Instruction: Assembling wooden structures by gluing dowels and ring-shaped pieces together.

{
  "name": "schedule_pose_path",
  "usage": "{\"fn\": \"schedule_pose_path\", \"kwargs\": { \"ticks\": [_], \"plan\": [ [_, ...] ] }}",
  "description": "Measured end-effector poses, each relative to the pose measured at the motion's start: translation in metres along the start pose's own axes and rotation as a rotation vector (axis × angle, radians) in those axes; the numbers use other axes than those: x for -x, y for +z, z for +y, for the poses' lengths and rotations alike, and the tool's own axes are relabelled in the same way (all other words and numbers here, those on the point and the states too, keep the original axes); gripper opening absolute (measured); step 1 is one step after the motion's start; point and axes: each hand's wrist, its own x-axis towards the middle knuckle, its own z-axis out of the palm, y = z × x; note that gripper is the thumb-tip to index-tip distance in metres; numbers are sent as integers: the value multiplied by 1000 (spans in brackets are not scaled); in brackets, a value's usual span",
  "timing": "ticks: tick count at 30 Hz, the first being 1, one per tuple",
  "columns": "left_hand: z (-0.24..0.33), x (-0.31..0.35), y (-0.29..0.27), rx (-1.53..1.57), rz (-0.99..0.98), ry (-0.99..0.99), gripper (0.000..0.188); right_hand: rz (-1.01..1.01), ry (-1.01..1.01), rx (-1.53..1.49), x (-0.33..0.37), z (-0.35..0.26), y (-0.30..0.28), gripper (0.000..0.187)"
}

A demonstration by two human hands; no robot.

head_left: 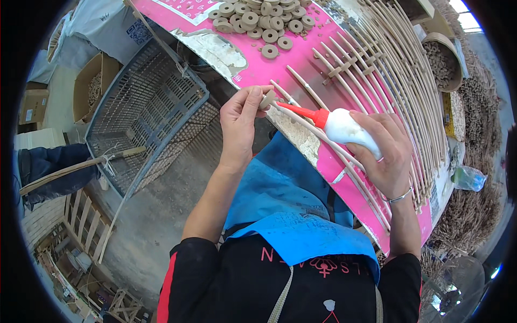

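Observation:
My left hand (240,121) pinches a tan wooden ring (267,100) between thumb and fingers, at the end of a thin wooden stick (301,121). Whether the stick passes into the ring's hole cannot be made out. Wrapped around a white squeeze bottle (344,128) is my right hand (389,148); the bottle lies tilted, its red nozzle pointing left. The nozzle's tip is right beside the ring and the stick's end. Beyond the left hand, many similar rings (270,51) are heaped on the pink table (269,70).
Long wooden sticks (398,97) lie in rows across the table's right side, several with rings on them. A bucket of small pieces (444,62) stands at the far right, near a plastic bottle (468,178). Left of the table is a grey plastic crate (148,107); a fan (452,290) is at lower right.

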Motion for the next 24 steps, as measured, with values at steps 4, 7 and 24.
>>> {"fn": "schedule_pose_path", "kwargs": {
  "ticks": [4, 7, 24],
  "plan": [
    [1, 0, 3, -2, 1, -4, 34, 0, 25, -8, 2, 0, 2, 48],
    [1, 0, 4, -4, 3, -2, 34, 4, 39, -6, 4, 0, 5, 48],
    [2, 0, -1, -11, 4, 0, 34, 2, -3, 39, 8, 0, 6, 49]
  ]
}}
